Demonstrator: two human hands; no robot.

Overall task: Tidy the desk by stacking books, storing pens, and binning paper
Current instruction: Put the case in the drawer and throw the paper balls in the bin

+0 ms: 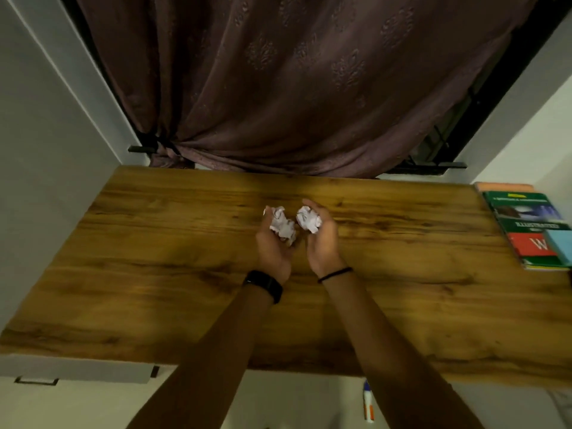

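Note:
Over the middle of the wooden desk [154, 243], my left hand [272, 246] holds a crumpled white paper ball [282, 226] in its cupped, palm-up fingers. Close beside it, my right hand [323, 243] holds a second crumpled paper ball [309, 218] the same way. The two balls almost touch. A stack of books [526, 224] lies at the desk's right edge, with a green and red cover on top and a light blue item [561, 244] lying across its near corner.
A dark curtain [294, 88] hangs behind the desk's far edge. A white marker with an orange and blue end [368, 404] lies on the floor below the desk's near edge. A grey drawer front [77, 368] sits under the desk at the left.

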